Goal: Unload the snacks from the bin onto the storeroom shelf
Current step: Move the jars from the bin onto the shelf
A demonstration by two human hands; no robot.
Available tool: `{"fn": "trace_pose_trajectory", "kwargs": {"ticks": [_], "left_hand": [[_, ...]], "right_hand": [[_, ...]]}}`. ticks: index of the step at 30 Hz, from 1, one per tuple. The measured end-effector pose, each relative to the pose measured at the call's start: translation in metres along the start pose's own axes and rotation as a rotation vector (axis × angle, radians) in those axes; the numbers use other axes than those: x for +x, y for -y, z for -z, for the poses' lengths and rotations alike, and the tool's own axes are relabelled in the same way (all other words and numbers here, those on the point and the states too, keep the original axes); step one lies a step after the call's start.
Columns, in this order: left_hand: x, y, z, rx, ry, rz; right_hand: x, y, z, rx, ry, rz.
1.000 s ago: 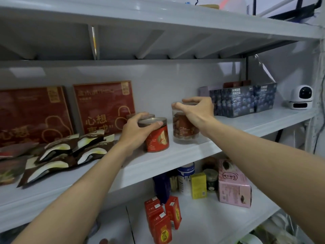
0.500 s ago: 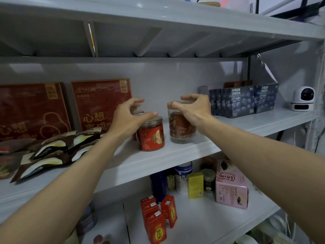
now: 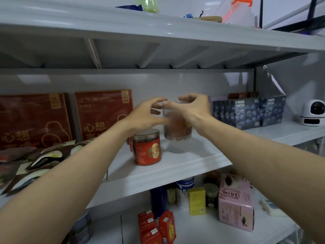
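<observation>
A clear jar (image 3: 175, 128) of brownish snacks is held just above the middle shelf (image 3: 184, 161), blurred by motion. My right hand (image 3: 195, 110) grips it near the lid from the right. From the left, my left hand (image 3: 146, 115) meets the jar with its fingers curled at the lid and its thumb on the side. A red-labelled jar (image 3: 147, 148) with a metal lid stands on the shelf below my left wrist, with nothing touching it. The bin is out of view.
Two red gift boxes (image 3: 103, 113) lean at the back left, with brown pouches (image 3: 44, 155) piled before them. Dark blue drink boxes (image 3: 246, 111) and a white camera (image 3: 314, 112) stand to the right. The lower shelf holds a pink box (image 3: 235, 203) and small red cartons (image 3: 156, 226).
My left hand let go of the red jar and moved right onto the clear jar. My right hand has raised the clear jar off the shelf.
</observation>
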State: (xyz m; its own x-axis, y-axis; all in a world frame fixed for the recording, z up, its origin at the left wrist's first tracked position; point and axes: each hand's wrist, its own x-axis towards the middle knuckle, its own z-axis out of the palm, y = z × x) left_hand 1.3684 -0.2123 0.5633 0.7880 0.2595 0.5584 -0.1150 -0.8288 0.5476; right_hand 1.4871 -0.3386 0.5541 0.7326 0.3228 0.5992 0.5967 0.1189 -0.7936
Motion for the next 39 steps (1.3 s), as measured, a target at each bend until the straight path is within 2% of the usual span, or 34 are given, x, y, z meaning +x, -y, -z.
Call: {"fn": "trace_pose_trajectory", "kwargs": {"ticks": [5, 11, 19, 26, 34, 39], "left_hand": [[0.011, 0.006, -0.004, -0.115, -0.012, -0.036], [0.035, 0.021, 0.003, -0.138, -0.021, -0.081], [0.066, 0.062, 0.021, -0.172, 0.028, 0.007], [0.088, 0.088, 0.019, -0.095, 0.107, 0.078], [0.093, 0.122, 0.009, -0.089, 0.142, 0.152], [0.095, 0.129, 0.009, 0.046, 0.151, 0.166]], "right_hand": [[0.01, -0.002, -0.006, 0.069, 0.018, -0.027], [0.029, -0.006, -0.017, 0.168, 0.067, -0.059], [0.056, -0.029, -0.033, 0.307, 0.168, -0.064], [0.073, -0.059, -0.058, 0.375, 0.099, -0.092], [0.078, -0.092, -0.081, 0.422, 0.107, -0.159], [0.077, -0.107, -0.09, 0.475, 0.101, -0.19]]}}
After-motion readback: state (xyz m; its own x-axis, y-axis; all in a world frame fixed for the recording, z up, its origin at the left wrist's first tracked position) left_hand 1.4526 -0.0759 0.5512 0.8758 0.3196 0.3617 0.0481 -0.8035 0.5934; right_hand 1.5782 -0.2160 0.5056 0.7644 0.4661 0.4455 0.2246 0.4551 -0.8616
